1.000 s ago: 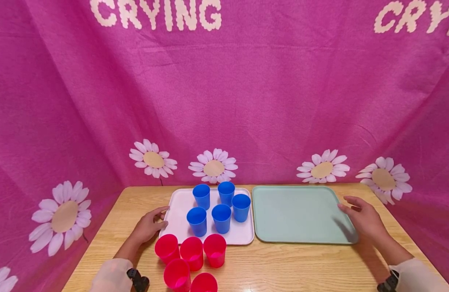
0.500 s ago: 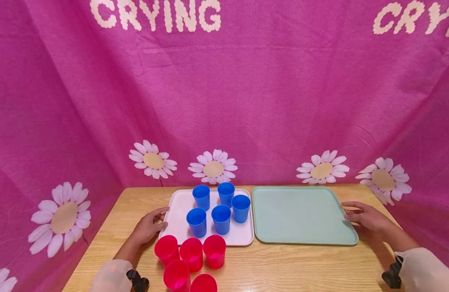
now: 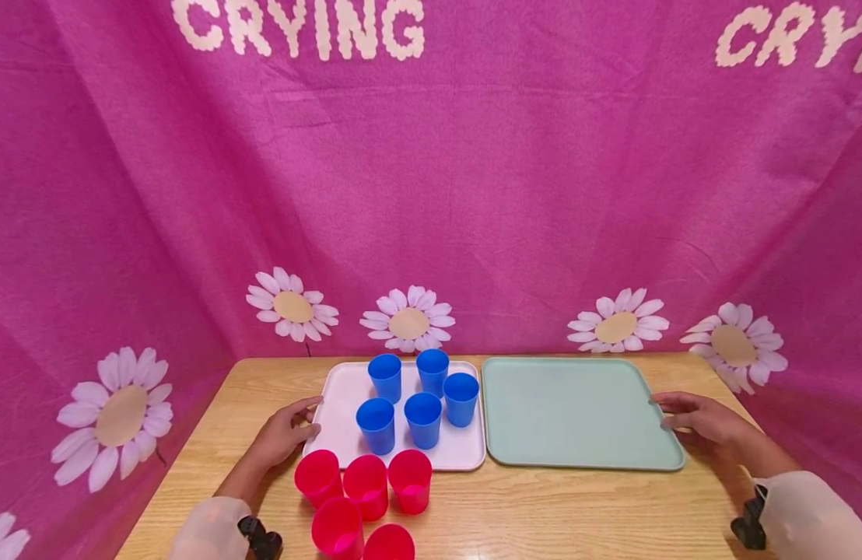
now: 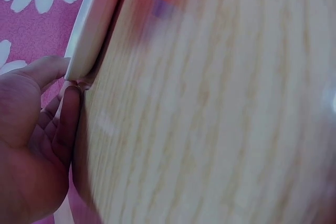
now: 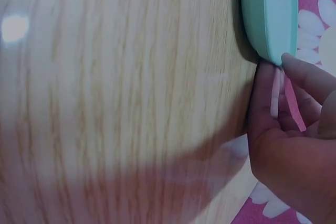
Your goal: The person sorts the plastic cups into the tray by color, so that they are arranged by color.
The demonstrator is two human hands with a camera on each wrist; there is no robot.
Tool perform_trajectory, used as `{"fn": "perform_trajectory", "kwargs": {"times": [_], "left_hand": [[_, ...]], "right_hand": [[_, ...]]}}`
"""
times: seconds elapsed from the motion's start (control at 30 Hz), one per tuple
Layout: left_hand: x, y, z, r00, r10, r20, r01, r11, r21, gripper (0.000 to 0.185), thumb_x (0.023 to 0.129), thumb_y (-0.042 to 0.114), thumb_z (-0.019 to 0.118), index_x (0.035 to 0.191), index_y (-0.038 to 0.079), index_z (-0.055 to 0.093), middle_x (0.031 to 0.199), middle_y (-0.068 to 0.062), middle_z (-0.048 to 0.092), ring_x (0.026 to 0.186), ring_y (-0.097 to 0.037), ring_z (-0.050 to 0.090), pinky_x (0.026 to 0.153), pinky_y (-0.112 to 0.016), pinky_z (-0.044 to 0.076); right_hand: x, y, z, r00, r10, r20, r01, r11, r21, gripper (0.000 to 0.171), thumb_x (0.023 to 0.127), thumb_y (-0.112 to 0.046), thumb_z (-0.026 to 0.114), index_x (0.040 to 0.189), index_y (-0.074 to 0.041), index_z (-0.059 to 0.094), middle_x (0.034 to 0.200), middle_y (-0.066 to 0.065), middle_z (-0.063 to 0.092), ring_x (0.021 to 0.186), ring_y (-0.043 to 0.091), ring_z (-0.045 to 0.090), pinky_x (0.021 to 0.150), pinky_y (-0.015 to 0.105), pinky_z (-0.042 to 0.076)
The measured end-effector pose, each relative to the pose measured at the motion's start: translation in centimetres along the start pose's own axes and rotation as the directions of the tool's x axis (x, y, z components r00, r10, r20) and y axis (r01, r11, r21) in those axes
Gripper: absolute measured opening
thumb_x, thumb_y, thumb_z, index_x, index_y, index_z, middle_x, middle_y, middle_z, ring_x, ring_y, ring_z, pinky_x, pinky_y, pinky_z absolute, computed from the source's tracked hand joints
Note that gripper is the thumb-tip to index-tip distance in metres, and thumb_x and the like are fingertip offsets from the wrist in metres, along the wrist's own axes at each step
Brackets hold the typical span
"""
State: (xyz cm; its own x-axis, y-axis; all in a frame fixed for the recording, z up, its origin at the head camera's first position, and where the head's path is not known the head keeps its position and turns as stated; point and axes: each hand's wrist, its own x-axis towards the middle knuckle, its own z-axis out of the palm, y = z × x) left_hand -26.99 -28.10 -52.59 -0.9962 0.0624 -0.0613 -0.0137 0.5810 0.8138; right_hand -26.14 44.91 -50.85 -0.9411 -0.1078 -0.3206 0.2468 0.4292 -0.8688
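A pale pinkish-white tray [image 3: 341, 400] stands left of a light green tray [image 3: 571, 416], their short sides nearly meeting. My left hand [image 3: 282, 432] grips the white tray's left edge; in the left wrist view the thumb [image 4: 50, 71] lies at the rim, with fingers curled beneath. At the green tray's right edge, my right hand [image 3: 707, 424] pinches the rim. Its thumb [image 5: 307, 77] lies on top in the right wrist view, the other fingers below. Several upright blue cups [image 3: 377, 428] stand on the white tray; nothing is on the green one.
Several red cups [image 3: 319, 481] are grouped at the white tray's front edge and nearer to me. The wooden table [image 3: 543, 513] carries everything. A magenta cloth [image 3: 508, 218] with daisies hangs behind and at both sides.
My right hand has come down from just above the green tray's right edge and taken hold of its rim. The left hand keeps its hold; the cups stay where they were.
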Motion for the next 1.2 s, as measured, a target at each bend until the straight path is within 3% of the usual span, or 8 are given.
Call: {"fn": "perform_trajectory", "kwargs": {"times": [0.13, 0.23, 0.33, 0.63, 0.8, 0.93, 1.07, 1.2], "left_hand": [[-0.3, -0.2, -0.2, 1.0, 0.03, 0.009, -0.03, 0.999, -0.046, 0.053, 0.095, 0.004, 0.071, 0.145, 0.001, 0.056, 0.111, -0.016, 0.061, 0.09, -0.023, 0.051, 0.066, -0.023, 0.048], [-1.1, -0.2, -0.5, 0.998, 0.046, 0.03, -0.043, 0.992, -0.118, 0.054, 0.095, 0.003, 0.07, 0.146, -0.002, 0.053, 0.115, -0.021, 0.061, 0.084, -0.022, 0.053, 0.065, -0.025, 0.052], [-2.2, -0.3, -0.9, 0.997, 0.063, 0.039, -0.055, 0.981, -0.187, 0.056, 0.095, 0.002, 0.07, 0.147, -0.005, 0.051, 0.12, -0.025, 0.06, 0.09, -0.021, 0.057, 0.071, -0.025, 0.056], [-6.1, 0.3, -2.1, 0.986, 0.163, 0.041, -0.149, 0.958, -0.244, 0.053, 0.099, 0.006, 0.066, 0.146, -0.01, 0.048, 0.127, -0.029, 0.061, 0.104, -0.009, 0.063, 0.087, -0.022, 0.053], [-8.6, 1.4, -2.3, 0.988, 0.079, 0.132, -0.02, 0.917, -0.399, 0.058, 0.102, 0.012, 0.062, 0.152, -0.008, 0.041, 0.138, -0.026, 0.057, 0.113, -0.006, 0.062, 0.096, -0.026, 0.052], [-9.9, 2.2, -2.3, 0.971, 0.016, 0.237, 0.097, 0.884, -0.458, 0.062, 0.104, 0.019, 0.06, 0.158, 0.001, 0.035, 0.151, -0.018, 0.049, 0.127, -0.014, 0.056, 0.109, -0.038, 0.045], [-10.3, 2.4, -2.3, 0.946, 0.044, 0.322, 0.11, 0.889, -0.444, 0.071, 0.102, 0.021, 0.063, 0.162, 0.006, 0.029, 0.16, -0.018, 0.038, 0.136, -0.023, 0.051, 0.112, -0.041, 0.042], [-10.3, 2.3, -2.2, 0.92, 0.099, 0.379, 0.095, 0.883, -0.46, 0.077, 0.1, 0.016, 0.067, 0.163, 0.005, 0.024, 0.162, -0.022, 0.034, 0.134, -0.025, 0.055, 0.106, -0.03, 0.049]], "right_hand": [[0.0, 0.1, -0.2, 1.0, -0.006, 0.021, 0.006, 1.0, 0.019, 0.051, 0.098, -0.008, 0.068, 0.145, 0.003, 0.052, 0.145, 0.025, 0.051, 0.108, 0.006, 0.059, 0.093, 0.036, 0.058], [0.0, 0.1, -0.2, 1.0, 0.012, 0.023, -0.013, 0.998, 0.066, 0.048, 0.098, -0.008, 0.068, 0.144, 0.001, 0.056, 0.132, 0.009, 0.062, 0.104, 0.004, 0.06, 0.092, 0.035, 0.059], [0.0, 0.1, -0.1, 0.999, 0.024, 0.021, -0.026, 0.995, 0.094, 0.048, 0.098, -0.009, 0.069, 0.143, -0.001, 0.057, 0.122, -0.006, 0.064, 0.101, 0.003, 0.061, 0.091, 0.034, 0.059], [0.0, 0.4, -0.2, 0.999, 0.029, 0.024, -0.031, 0.994, 0.107, 0.048, 0.098, -0.009, 0.068, 0.144, -0.001, 0.056, 0.12, -0.01, 0.064, 0.1, 0.001, 0.06, 0.091, 0.034, 0.059], [-0.1, 0.4, -0.5, 0.999, 0.029, 0.032, -0.032, 0.993, 0.112, 0.047, 0.098, -0.008, 0.068, 0.144, -0.002, 0.057, 0.122, -0.008, 0.064, 0.101, 0.002, 0.06, 0.091, 0.035, 0.059], [-0.1, 0.4, -0.6, 0.999, 0.01, 0.043, -0.014, 0.995, 0.099, 0.048, 0.098, -0.006, 0.067, 0.144, -0.002, 0.057, 0.129, -0.002, 0.062, 0.102, 0.0, 0.059, 0.092, 0.034, 0.058], [-0.1, 0.5, -0.6, 0.999, 0.003, 0.046, -0.008, 0.994, 0.108, 0.045, 0.098, -0.006, 0.067, 0.143, -0.003, 0.059, 0.127, -0.006, 0.062, 0.101, -0.002, 0.059, 0.091, 0.033, 0.058], [0.1, 0.7, -0.5, 0.999, 0.007, 0.04, -0.011, 0.993, 0.117, 0.045, 0.098, -0.007, 0.067, 0.143, -0.004, 0.059, 0.122, -0.011, 0.063, 0.1, 0.0, 0.06, 0.091, 0.033, 0.059]]}}
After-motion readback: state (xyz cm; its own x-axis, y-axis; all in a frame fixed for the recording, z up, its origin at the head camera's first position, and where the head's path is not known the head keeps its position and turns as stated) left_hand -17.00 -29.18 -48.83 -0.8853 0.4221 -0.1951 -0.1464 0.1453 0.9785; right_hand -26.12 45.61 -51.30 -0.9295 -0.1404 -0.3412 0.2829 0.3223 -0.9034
